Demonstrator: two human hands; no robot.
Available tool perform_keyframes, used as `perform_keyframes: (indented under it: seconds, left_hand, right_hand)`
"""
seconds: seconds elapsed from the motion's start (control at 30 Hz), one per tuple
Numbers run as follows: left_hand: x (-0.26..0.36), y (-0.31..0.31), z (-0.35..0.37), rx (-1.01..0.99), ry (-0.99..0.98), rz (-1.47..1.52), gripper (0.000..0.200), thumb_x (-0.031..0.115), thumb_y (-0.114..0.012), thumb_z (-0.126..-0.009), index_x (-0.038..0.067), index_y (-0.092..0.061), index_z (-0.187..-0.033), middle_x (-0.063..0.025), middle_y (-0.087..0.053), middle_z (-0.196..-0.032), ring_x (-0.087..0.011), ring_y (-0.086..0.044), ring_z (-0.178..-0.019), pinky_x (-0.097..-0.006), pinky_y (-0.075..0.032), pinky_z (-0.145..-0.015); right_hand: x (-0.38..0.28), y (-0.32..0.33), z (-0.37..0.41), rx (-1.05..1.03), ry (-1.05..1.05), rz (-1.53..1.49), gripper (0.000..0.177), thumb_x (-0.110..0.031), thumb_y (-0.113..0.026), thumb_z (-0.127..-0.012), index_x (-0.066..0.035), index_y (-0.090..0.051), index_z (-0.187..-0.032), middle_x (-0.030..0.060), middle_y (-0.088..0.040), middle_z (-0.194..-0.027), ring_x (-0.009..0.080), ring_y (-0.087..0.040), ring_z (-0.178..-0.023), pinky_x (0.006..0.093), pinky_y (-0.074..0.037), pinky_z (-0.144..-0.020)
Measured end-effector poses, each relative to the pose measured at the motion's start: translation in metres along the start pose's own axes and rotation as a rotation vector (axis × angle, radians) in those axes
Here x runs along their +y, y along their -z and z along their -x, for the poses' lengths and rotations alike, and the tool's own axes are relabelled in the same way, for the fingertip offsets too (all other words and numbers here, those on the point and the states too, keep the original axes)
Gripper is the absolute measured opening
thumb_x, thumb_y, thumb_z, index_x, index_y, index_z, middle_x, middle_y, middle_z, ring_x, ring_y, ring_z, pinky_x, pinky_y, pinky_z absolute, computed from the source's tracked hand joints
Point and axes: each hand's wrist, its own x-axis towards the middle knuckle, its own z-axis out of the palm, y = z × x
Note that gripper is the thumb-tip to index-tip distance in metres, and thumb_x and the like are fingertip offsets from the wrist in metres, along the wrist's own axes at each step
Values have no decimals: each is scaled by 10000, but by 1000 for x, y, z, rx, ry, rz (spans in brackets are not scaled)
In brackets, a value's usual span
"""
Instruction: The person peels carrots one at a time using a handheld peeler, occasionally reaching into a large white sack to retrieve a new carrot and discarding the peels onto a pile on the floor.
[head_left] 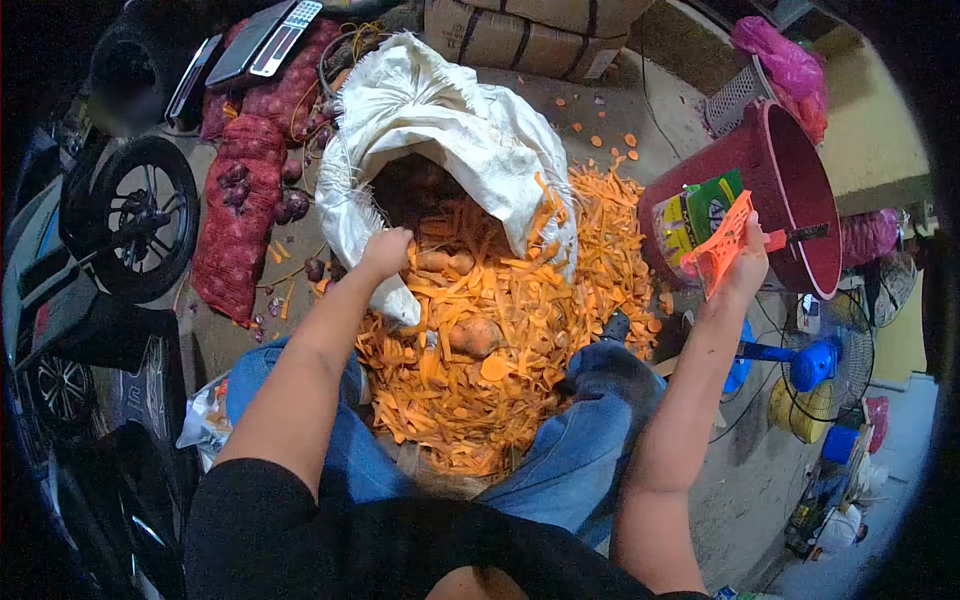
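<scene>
A white woven sack (pixel 440 110) lies with its mouth toward me, dark roots inside and orange peelings spilling out. My left hand (pixel 388 252) is closed at the left edge of the mouth, on the sack's fabric; its fingertips are partly hidden. Below the mouth, a heap of orange peelings (pixel 470 390) fills the space between my legs, with an orange-brown root (pixel 475 337) on top. On the right, my right hand (pixel 742 262) is raised before the dark red bucket (pixel 690 165), closed on an orange openwork plastic piece (pixel 722 245). Beside its fingers, a red-and-dark strip (pixel 800 234) crosses the bucket's opening.
Red net bags of onions (pixel 243 215) lie at the left, with a scale (pixel 265 40) on top behind. A motorbike wheel (pixel 140 220) stands further left. Cardboard boxes (pixel 530 40) line the back. At the right are a blue fan (pixel 812 362) and a pink bag (pixel 785 60).
</scene>
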Motion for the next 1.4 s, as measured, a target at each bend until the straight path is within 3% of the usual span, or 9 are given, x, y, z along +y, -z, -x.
perform_keyframes:
  seconds: [0.13, 0.3, 0.57, 0.7, 0.83, 1.07, 1.13, 1.3, 1.4]
  left_hand:
    - [-3, -12, -32, 103, -59, 35, 174, 118, -497, -655, 37, -535, -804, -126, -544, -818, -275, -530, -791, -350, -418, -679]
    - [-25, -66, -109, 150, 482, 575, 348, 308, -430, -733, 36, -550, -913, -190, -539, -920, -309, -506, -887, -352, -410, -746]
    - [-34, -124, -155, 196, 238, 280, 508, 428, -459, -701, 34, -498, -1020, -176, -523, -985, -319, -502, -909, -358, -410, -770]
    - [-58, -164, -172, 153, 504, 388, 471, 415, -474, -688, 52, -529, -983, -170, -530, -975, -302, -521, -885, -357, -419, -760]
    - [-25, -71, -126, 221, 501, 385, 408, 350, -468, -710, 13, -550, -925, -192, -535, -944, -291, -532, -861, -356, -429, -736]
    - [-84, -88, -101, 329, 580, 546, 270, 162, -519, -701, -8, -548, -909, -212, -539, -914, -243, -547, -823, -357, -458, -628]
    - [-93, -53, -97, -173, 754, 1108, 257, 49, -545, -673, -9, -537, -924, -164, -552, -876, -187, -547, -797, -324, -476, -595]
    - [-40, 98, -36, -205, 681, 1474, 301, -57, -488, -692, -20, -487, -990, -67, -529, -804, -133, -529, -646, -240, -491, -588]
    - [-32, 178, -18, -355, 283, 1436, 299, -28, -494, -702, -13, -482, -1001, -73, -529, -797, -118, -516, -612, -210, -477, -590]
  right_hand:
    - [5, -9, 12, -29, -12, 113, 193, -189, -508, -780, 1, -507, -814, 46, -528, -733, 124, -525, -616, 253, -433, -559]
    - [9, -15, 26, -59, 6, 232, 190, -188, -481, -799, -8, -506, -855, 30, -532, -716, 102, -518, -605, 226, -415, -528]
    - [15, -10, 28, -10, -93, 390, 162, -186, -470, -805, -28, -504, -811, 6, -504, -685, 64, -483, -578, 191, -386, -515]
    - [20, -3, 22, -39, -18, 439, 162, -191, -487, -793, -29, -496, -803, -6, -475, -646, 64, -457, -536, 191, -383, -484]
    - [14, -13, 29, -14, -83, 378, 156, -186, -500, -785, -31, -487, -787, -15, -458, -636, 58, -442, -547, 191, -379, -500]
    - [10, -9, 33, -70, -33, 307, 129, -176, -497, -790, -48, -481, -780, -18, -464, -687, 52, -447, -610, 199, -375, -560]
    - [7, -11, 35, -94, -9, 271, 122, -169, -496, -794, -48, -482, -783, -18, -466, -693, 54, -453, -640, 199, -373, -605]
    - [21, 3, 26, -155, 15, 177, 123, -171, -511, -786, -76, -467, -723, -50, -429, -674, 40, -391, -593, 200, -331, -570]
    - [21, 2, 28, -162, 16, 195, 162, -178, -520, -777, -87, -451, -662, -62, -408, -669, 36, -355, -606, 196, -306, -579]
